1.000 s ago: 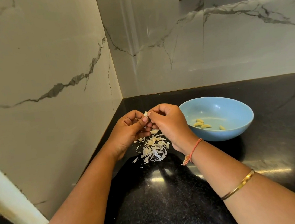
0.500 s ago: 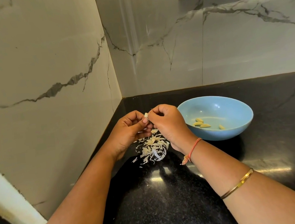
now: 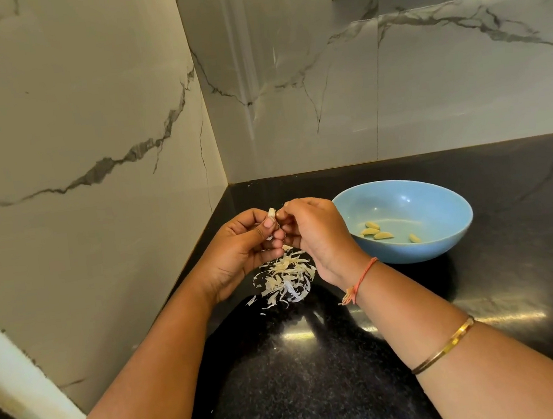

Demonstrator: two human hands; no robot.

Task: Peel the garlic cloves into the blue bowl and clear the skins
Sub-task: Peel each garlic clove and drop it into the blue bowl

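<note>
- A left hand (image 3: 238, 248) is pinching a pale garlic clove (image 3: 271, 212) between thumb and fingertips, just left of the blue bowl (image 3: 444, 245).
- A right hand (image 3: 316, 235), fingers curled, is pinching the same clove from the bowl's side.
- Four peeled cloves (image 3: 377, 232) are lying inside the bowl.
- A heap of papery skins (image 3: 284, 279) is lying on the black counter (image 3: 321, 376), left of the bowl, beneath both hands.
</note>
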